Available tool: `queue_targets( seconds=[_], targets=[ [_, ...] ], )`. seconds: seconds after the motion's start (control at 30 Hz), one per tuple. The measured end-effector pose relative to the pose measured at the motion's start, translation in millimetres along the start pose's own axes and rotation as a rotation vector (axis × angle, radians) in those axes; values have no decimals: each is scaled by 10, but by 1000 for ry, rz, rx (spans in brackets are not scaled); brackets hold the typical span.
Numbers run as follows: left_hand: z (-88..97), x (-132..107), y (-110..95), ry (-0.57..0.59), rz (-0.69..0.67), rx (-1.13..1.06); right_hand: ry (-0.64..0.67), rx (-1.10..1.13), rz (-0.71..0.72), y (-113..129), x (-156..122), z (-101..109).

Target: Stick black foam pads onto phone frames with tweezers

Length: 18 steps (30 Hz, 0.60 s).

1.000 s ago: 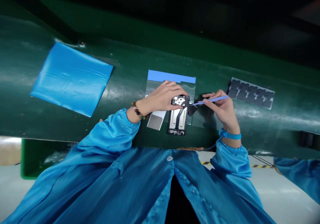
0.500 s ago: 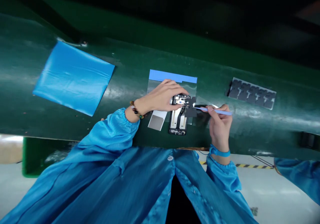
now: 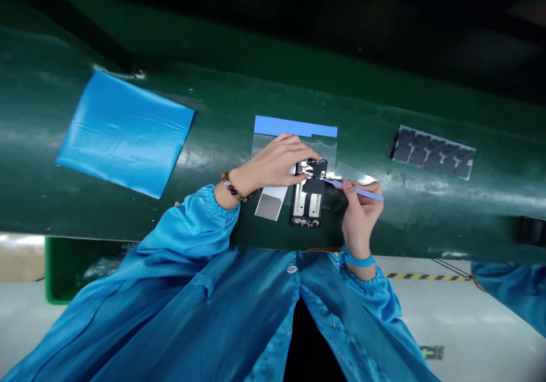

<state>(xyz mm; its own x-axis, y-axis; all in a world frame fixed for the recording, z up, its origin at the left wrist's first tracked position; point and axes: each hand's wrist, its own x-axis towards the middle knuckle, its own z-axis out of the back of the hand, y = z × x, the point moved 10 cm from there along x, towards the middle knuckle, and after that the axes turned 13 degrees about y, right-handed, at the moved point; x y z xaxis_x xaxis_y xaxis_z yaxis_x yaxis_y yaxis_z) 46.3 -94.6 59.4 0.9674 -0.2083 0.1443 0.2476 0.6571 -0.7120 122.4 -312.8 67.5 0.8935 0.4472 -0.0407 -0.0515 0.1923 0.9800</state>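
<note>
Blue slim tool point(image 3: 367, 193) pinched in the right hand point(image 3: 360, 217), opened phone point(image 3: 301, 201) gripped by the left point(image 3: 281, 163).
By the left hand, the phone's upper end is held between thumb and fingertips, so that its body is placed just right of the palm, the lower end left uncovered. By the right hand, thumb and fingers are clamped on the tool, whose tip is set at the right edge of a black sheet point(image 3: 314, 186) laid over the phone; the phone is thus found left of that hand, apart from its fingers. Beside the phone, to the left, a white card point(image 3: 269, 206) is seen, partly covered by grey. Farther out, a strip of black pieces point(image 3: 433, 152) is laid to the right, a blue mat point(image 3: 125, 135) to the left.
</note>
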Motion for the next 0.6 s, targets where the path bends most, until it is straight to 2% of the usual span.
queue_targets(
  seconds=[0.6],
  targets=[
    [-15, 1, 23, 16, 12, -3, 30, -45, -20, 29, 13, -41]
  ],
)
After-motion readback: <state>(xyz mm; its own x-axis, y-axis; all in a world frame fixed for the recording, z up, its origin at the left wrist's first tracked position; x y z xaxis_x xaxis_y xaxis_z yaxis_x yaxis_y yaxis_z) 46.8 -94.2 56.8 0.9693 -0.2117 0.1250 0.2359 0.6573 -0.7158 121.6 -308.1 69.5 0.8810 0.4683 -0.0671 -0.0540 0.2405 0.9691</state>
